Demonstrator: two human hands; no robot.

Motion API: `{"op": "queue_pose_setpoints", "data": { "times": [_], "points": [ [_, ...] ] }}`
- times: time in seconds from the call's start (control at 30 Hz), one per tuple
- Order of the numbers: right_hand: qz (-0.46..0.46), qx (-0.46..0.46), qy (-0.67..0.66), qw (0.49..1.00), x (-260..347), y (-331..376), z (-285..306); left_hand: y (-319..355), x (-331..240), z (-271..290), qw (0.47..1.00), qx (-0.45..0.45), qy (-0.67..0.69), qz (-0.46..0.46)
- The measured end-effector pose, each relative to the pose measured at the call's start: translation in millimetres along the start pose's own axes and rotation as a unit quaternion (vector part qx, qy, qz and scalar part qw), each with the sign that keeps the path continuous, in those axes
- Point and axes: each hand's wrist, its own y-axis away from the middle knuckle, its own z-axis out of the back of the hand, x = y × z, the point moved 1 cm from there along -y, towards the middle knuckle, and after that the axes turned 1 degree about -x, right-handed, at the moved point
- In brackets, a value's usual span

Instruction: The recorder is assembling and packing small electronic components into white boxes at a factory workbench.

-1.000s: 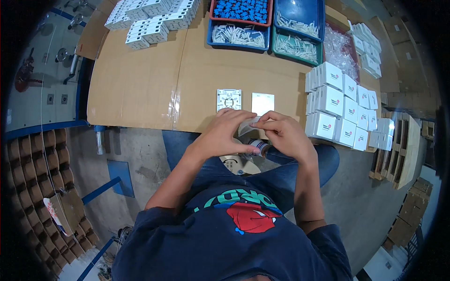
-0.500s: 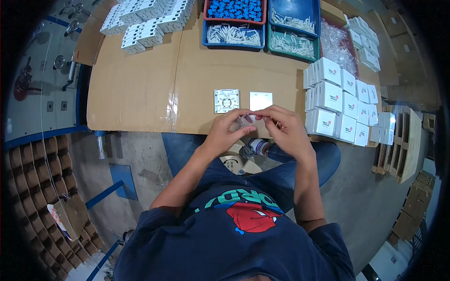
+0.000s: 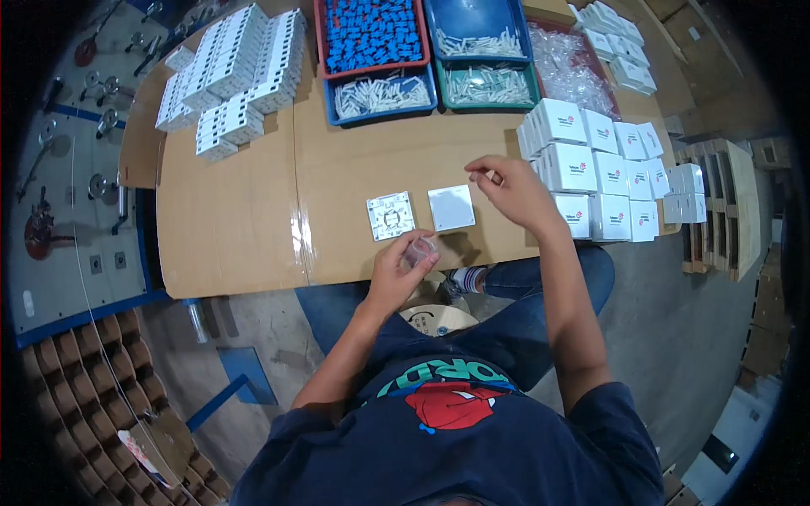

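Note:
My left hand point(image 3: 402, 268) holds a small clear plastic bag point(image 3: 420, 249) at the table's near edge, its fingers and thumb wrapped round it. What the bag contains, if anything, is too unclear to make out. Just beyond this hand lies a square white frame point(image 3: 391, 217) with a cut-out, detailed face turned up. Beside it on the right is a plain white square plate point(image 3: 451, 207). My right hand point(image 3: 513, 190) hovers over the cardboard to the right of the plate, fingers loosely bent and apart, with nothing visible in them.
Along the back stand a red tray point(image 3: 371, 69) of blue parts, blue trays point(image 3: 336, 118) and a green tray point(image 3: 489, 105) of pale slim pieces. Another bin holds clear plastic bags point(image 3: 574, 63). Stacked white boxes point(image 3: 569, 169) fill the right; white units point(image 3: 232, 76) are piled back left.
My right hand has let go of the clear bag and moved away forward and right. The left hand keeps the bag, now a little lower and further left. The view has shifted.

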Motion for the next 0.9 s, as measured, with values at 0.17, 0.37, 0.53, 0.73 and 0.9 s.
{"op": "queue_pose_setpoints", "data": {
  "times": [0.17, 0.37, 0.53, 0.73, 0.9],
  "points": [
    [0.037, -0.114, 0.077, 0.990, -52, -77, 16, 6, 7, -5, 1.000, 0.009, -0.002, 0.028],
    [-0.003, -0.218, 0.178, 0.960, -101, -176, 17, 19, 18, -12, 0.998, 0.031, 0.017, 0.043],
    [-0.023, -0.231, 0.254, 0.939, -132, -220, 8, 27, 11, -8, 0.997, 0.037, 0.009, 0.067],
    [-0.027, -0.191, 0.319, 0.928, -144, -243, 1, 35, 21, 5, 0.996, 0.029, 0.027, 0.084],
    [0.014, -0.225, 0.275, 0.935, -145, -243, -6, 31, 23, 10, 0.993, -0.013, 0.052, 0.103]
  ]
}}
